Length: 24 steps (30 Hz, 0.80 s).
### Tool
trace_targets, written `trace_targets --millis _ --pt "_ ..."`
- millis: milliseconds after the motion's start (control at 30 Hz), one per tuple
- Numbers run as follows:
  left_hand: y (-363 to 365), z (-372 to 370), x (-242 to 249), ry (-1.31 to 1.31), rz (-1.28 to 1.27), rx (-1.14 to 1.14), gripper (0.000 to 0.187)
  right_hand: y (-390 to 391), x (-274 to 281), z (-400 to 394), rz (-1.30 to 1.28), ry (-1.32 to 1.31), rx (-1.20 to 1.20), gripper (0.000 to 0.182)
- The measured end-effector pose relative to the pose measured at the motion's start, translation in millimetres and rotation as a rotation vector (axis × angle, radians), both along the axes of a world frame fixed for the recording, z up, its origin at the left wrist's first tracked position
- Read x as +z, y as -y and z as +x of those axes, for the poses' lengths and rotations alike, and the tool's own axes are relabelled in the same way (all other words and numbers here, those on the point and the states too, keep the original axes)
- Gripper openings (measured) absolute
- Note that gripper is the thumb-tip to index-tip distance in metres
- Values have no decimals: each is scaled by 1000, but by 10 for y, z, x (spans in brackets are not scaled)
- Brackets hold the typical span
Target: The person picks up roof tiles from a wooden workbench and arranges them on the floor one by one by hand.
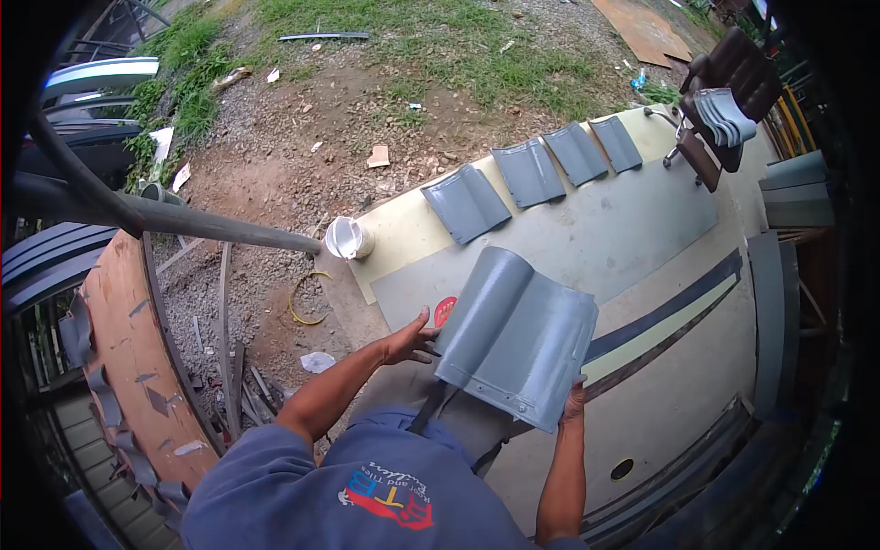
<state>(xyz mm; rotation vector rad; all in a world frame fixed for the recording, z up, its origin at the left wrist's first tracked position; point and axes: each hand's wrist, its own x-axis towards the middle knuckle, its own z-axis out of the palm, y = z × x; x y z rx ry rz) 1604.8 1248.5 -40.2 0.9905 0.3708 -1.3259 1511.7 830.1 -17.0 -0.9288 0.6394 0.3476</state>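
A grey, glossy roof tile (527, 335) with a rounded roll along one side is held up in front of my body. My right hand (575, 401) grips its lower right edge, the fingers partly hidden behind it. Beside the opposite edge is my left hand (410, 343), its fingers spread and the fingertips close to the tile. A red round label or lid (444, 310) shows just beyond that hand. Farther off, several similar tiles lie in a row on a board, the nearest being a grey tile (465, 203).
A white bucket (351, 240) stands at the corner of the pale board (390, 229), close to a metal pole (229, 226). At the right, a brown chair (733, 69) carries stacked tiles (724, 116). Long dark strips (660, 307) lie on the concrete. Leftward is a wooden panel (137, 348).
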Motion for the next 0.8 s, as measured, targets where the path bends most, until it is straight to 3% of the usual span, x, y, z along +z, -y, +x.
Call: trace_targets --millis 200,300,567,800 --pt "19 58 -521 -112 80 229 113 -64 -452 1166 72 56 209 115" --pt "49 3 -935 -178 93 332 114 -132 -985 1785 52 113 370 119" --pt "-176 -150 -2689 -414 28 760 122 -826 -2527 2706 -63 111 695 125" --pt "-863 -280 -4482 -453 45 788 126 -1750 -4550 2909 -42 23 805 124"
